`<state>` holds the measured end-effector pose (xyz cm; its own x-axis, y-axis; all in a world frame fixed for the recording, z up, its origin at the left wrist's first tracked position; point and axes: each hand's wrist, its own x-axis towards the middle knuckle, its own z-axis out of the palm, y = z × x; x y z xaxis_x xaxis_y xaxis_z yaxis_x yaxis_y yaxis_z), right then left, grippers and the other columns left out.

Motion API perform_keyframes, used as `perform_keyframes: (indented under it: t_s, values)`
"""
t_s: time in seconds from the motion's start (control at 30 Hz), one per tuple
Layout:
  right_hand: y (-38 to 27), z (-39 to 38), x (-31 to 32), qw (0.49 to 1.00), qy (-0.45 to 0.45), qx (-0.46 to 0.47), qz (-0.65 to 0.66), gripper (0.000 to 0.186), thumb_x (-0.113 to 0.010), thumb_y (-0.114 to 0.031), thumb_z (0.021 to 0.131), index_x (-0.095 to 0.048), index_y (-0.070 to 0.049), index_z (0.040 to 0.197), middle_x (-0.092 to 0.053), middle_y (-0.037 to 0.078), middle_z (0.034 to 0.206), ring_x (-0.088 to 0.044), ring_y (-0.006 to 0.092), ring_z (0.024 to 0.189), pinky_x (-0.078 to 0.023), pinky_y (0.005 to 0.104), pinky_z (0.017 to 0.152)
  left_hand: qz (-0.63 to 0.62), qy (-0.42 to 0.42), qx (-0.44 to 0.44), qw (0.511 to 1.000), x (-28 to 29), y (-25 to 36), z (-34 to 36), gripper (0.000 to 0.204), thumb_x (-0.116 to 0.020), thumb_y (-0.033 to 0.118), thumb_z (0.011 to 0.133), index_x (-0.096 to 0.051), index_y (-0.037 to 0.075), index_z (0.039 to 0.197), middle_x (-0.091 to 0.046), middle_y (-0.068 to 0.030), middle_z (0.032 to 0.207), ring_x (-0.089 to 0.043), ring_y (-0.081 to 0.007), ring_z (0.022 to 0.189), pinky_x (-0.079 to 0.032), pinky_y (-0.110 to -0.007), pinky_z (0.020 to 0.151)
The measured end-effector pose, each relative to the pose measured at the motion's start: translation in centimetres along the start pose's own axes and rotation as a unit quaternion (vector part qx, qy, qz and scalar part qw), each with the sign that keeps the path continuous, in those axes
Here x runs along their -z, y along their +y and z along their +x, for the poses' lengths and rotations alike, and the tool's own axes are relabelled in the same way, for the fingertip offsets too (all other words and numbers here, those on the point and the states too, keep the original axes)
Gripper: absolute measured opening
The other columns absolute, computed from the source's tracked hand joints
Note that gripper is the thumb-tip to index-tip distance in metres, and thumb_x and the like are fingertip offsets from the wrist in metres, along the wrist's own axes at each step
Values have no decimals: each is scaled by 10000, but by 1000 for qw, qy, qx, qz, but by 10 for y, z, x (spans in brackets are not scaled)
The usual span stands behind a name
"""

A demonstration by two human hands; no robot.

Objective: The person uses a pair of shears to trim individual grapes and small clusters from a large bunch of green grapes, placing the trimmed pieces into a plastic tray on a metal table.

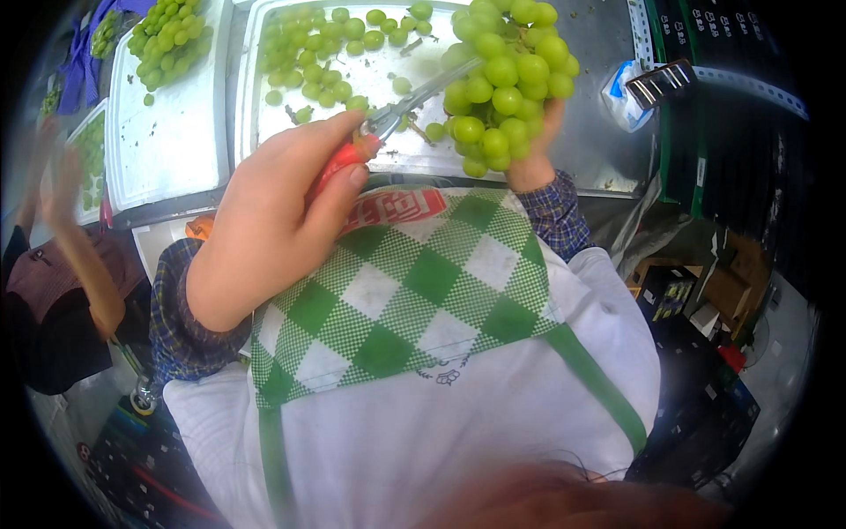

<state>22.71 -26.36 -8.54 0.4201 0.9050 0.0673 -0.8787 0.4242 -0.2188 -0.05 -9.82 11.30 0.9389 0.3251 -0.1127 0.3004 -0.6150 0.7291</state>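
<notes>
Glossy green grapes, shiny metal scissor blades with red plastic handles, matt white foam tray.

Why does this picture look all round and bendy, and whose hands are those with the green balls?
The picture comes from a small camera worn on a person's head, looking down, so you see their own arms and green checked apron. Its wide lens bends straight edges, which makes everything look round. The green balls are grapes. The right hand holds up a bunch of green grapes. The left hand holds red-handled scissors, with the blades reaching into the bunch. Underneath is a white tray with loose grapes in it. Beside it, another white tray holds a second bunch. At the left edge is another person's blurred arm.
</notes>
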Motion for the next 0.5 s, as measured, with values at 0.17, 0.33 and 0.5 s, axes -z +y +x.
perform_keyframes:
  t_s: [0.17, 0.33, 0.5]
  values:
    - [7, 1, -19, 985, 155, 8, -71, 641, -326, -585, 999, -433, -103, 1408, -533, 133, 1348, -546, 314, 1212, -474, 503, 1004, -16, -57, 28, 998, 6, 5, -3, 395, -593, 61, 915, -574, -11, 1303, -679, -182, 1036, -668, -276, 921, -503, -334, 840]
    - [6, 5, -30, 995, 59, -36, 70, 612, -306, -539, 1025, -439, -79, 1407, -540, 134, 1348, -548, 296, 1227, -468, 474, 1029, 7, -51, 13, 999, 4, 4, -5, 460, -646, 72, 884, -551, -4, 1327, -671, -169, 1062, -658, -262, 954, -498, -337, 868]
    - [13, 11, -28, 986, 15, -96, 133, 635, -318, -542, 1024, -419, -65, 1429, -505, 159, 1398, -531, 320, 1266, -455, 490, 1066, 19, 33, -37, 999, -13, -1, 3, 586, -754, 91, 815, -521, 11, 1346, -646, -151, 1136, -648, -246, 1002, -490, -339, 913]
